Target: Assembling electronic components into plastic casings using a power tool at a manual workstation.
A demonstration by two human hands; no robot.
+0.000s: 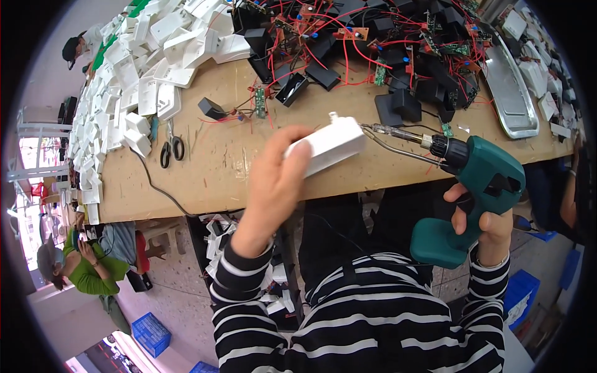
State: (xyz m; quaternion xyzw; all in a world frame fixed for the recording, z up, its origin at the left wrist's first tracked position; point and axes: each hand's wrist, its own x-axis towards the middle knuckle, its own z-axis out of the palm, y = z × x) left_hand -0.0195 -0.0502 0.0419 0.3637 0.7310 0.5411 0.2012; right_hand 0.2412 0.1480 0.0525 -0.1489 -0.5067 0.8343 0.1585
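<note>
My left hand (277, 177) is closed around a white plastic housing (334, 143), held tilted just above the table's near edge. My right hand (491, 227) grips the handle of a green pistol-shaped soldering gun (494, 168), its finger around the trigger area. The gun's thin metal tip (382, 129) points left and reaches the right end of the housing; whether they touch I cannot tell. A curved metal tube (398, 150) runs below the tip. Beyond the housing lie a small green circuit board (260, 102) and a black box (212, 109).
White housings (165, 56) are heaped at the left. Black boxes with red wires and boards (354, 34) pile up at the back. Scissors (171, 149) and a black cable (152, 180) lie on the brown table (211, 168). A metal tray (513, 93) stands right. A person in green (93, 267) sits left.
</note>
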